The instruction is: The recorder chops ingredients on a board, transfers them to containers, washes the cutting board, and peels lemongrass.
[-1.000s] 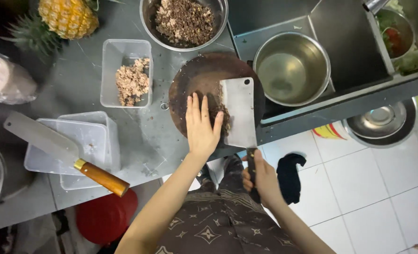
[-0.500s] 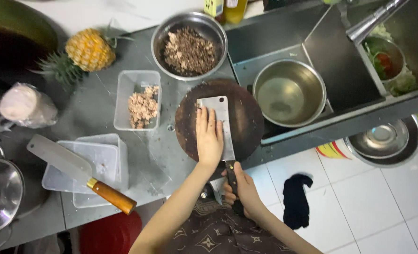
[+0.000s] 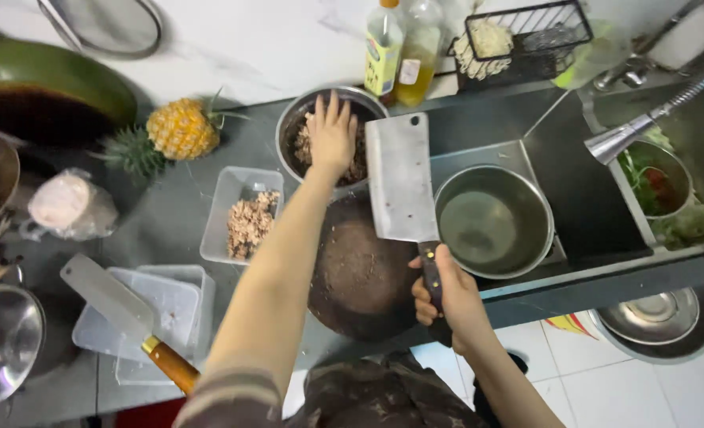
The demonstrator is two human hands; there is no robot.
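Here, left hand [image 3: 332, 135] spread flat on mince in steel bowl [image 3: 296, 119] on the desk, seemingly scraping some off, right hand [image 3: 447, 297] clenched round cleaver [image 3: 399, 178] raised over board [image 3: 360, 273].

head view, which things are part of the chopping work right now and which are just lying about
In use:
- left hand in the steel bowl of minced meat
- right hand gripping the cleaver
- round chopping block

Lying about:
- pineapple
- second cleaver on plastic tubs
- oil bottles
- empty steel pot
- plastic tub of mince
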